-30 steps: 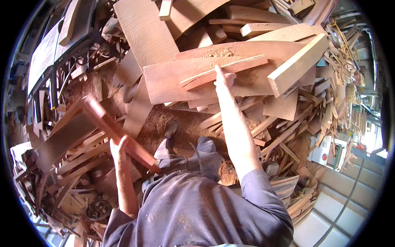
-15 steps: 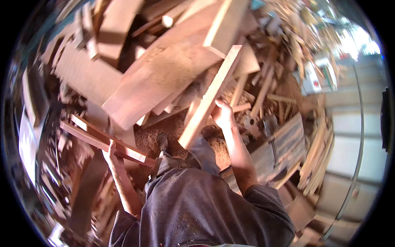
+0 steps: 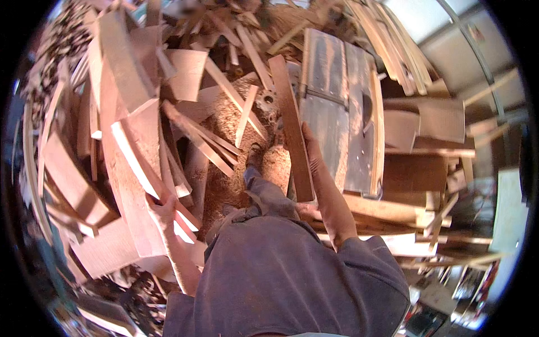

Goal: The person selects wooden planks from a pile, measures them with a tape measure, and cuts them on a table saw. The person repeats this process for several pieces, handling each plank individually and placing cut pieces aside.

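My left hand (image 3: 161, 209) is closed round wooden strips (image 3: 136, 160), which slant from upper left to lower right in front of a large pale slab. How many strips it grips is hard to make out. On the right, my right hand (image 3: 312, 147) grips a longer, flat wooden batten (image 3: 292, 126) by its right edge. That batten stands almost straight up and down in the picture, its brown broad face toward me. Its lower end hangs just right of my legs, and most of my right fingers are hidden behind it.
A low grey plank-topped bench (image 3: 325, 73) lies beyond my right hand. Sawdust (image 3: 227, 160) and loose sticks (image 3: 246, 115) cover the floor ahead of my boots. Large slabs (image 3: 132, 196) are heaped at left; long battens (image 3: 387, 42) lie at upper right, boards (image 3: 441, 119) at right.
My view has turned to the right, so the bench now lies more directly ahead. The batten in my right hand has swung more upright and shows its broad face. Both hands keep their hold.
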Demonstrator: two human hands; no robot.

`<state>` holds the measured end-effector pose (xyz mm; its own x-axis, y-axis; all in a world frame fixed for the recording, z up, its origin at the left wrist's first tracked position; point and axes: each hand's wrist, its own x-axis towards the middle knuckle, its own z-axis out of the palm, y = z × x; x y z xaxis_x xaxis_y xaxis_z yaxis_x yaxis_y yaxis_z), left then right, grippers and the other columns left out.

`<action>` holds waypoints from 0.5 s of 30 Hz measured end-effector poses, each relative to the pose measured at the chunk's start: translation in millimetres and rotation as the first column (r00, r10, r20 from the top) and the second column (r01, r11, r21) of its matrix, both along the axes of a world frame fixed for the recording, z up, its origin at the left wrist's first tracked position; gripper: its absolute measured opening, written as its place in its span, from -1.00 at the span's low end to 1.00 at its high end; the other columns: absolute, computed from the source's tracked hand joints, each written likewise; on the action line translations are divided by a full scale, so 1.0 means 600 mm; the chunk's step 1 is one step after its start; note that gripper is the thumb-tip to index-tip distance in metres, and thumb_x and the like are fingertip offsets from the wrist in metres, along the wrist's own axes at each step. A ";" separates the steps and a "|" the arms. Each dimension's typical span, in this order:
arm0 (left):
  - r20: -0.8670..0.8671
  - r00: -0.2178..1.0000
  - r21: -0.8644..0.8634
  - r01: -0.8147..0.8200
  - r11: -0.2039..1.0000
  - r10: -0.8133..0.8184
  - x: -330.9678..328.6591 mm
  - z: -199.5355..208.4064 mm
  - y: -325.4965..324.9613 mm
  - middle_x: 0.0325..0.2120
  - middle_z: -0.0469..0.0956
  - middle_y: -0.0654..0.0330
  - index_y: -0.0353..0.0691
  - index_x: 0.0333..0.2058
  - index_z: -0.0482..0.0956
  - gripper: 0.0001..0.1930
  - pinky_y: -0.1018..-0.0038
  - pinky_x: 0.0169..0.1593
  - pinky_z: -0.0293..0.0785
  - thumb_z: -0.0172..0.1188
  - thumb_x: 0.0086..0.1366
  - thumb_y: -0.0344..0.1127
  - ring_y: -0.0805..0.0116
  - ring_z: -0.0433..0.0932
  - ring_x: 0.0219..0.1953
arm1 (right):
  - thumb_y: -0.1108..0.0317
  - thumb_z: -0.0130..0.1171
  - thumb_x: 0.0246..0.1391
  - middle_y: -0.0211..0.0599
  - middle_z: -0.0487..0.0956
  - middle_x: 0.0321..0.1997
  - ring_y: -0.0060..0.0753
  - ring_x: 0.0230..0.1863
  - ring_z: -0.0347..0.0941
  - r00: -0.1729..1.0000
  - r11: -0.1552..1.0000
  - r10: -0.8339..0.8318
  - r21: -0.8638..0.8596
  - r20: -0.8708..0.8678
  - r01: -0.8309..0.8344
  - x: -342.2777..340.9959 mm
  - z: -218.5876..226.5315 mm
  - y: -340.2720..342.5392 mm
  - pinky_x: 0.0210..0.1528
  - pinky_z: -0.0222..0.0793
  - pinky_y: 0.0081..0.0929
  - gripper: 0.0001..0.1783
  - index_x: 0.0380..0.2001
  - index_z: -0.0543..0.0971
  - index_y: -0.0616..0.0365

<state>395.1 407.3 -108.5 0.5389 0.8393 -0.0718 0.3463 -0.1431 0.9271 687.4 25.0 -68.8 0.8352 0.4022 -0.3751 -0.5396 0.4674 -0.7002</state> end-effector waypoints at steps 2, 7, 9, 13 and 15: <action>-0.272 0.952 0.040 0.160 0.986 -0.143 0.025 -0.033 -0.006 -0.18 0.53 0.13 -0.35 0.21 0.37 -0.19 0.41 -0.06 0.54 0.44 -0.10 -0.47 0.33 0.55 -0.15 | -0.06 0.07 0.36 -0.20 0.63 -0.19 -0.30 -0.22 0.56 0.987 0.974 -0.161 -0.161 0.017 0.161 0.002 -0.057 -0.077 -0.15 0.49 -0.32 -0.47 0.12 0.54 0.15; -0.434 0.760 -0.047 0.517 0.855 -0.483 0.044 -0.079 -0.067 -0.02 0.61 -0.04 -0.27 0.19 0.41 -0.13 0.21 0.13 0.51 0.47 -0.23 -0.42 0.01 0.60 0.04 | 0.06 0.27 0.19 -0.19 0.61 -0.28 -0.25 -0.22 0.52 0.903 0.710 -0.200 -0.579 0.380 0.401 -0.027 -0.165 -0.220 -0.12 0.43 -0.38 -0.45 0.07 0.57 0.28; -0.451 0.738 -0.022 0.554 0.833 -0.502 0.002 -0.175 -0.066 -0.08 0.64 -0.03 -0.18 0.12 0.45 -0.20 0.19 0.06 0.53 0.49 -0.22 -0.37 -0.03 0.63 -0.01 | 0.08 0.32 0.13 -0.10 0.58 -0.27 -0.14 -0.17 0.50 0.834 0.327 -0.013 -0.786 0.551 0.524 -0.043 -0.190 -0.259 -0.07 0.42 -0.31 -0.40 0.10 0.54 0.32; -0.681 0.497 -0.158 0.617 0.771 -0.538 -0.049 -0.181 -0.084 -0.14 0.65 -0.05 -0.15 0.00 0.48 -0.38 0.12 0.00 0.52 0.48 -0.09 -0.27 -0.11 0.63 -0.04 | 0.16 0.35 0.09 0.16 0.49 -0.09 0.14 -0.07 0.47 0.781 -0.024 0.226 -0.799 0.582 0.601 -0.065 -0.225 -0.276 0.00 0.44 -0.10 -0.36 0.17 0.50 0.30; -0.756 0.420 -0.208 0.572 0.793 -0.501 -0.079 -0.198 -0.079 -0.15 0.65 -0.09 -0.16 -0.05 0.47 -0.49 0.08 -0.03 0.51 0.43 0.04 -0.18 -0.15 0.62 -0.04 | 0.17 0.35 0.09 0.19 0.48 -0.03 0.18 -0.05 0.47 0.788 -0.061 0.277 -0.808 0.550 0.586 -0.066 -0.244 -0.281 0.03 0.45 -0.06 -0.36 0.18 0.50 0.29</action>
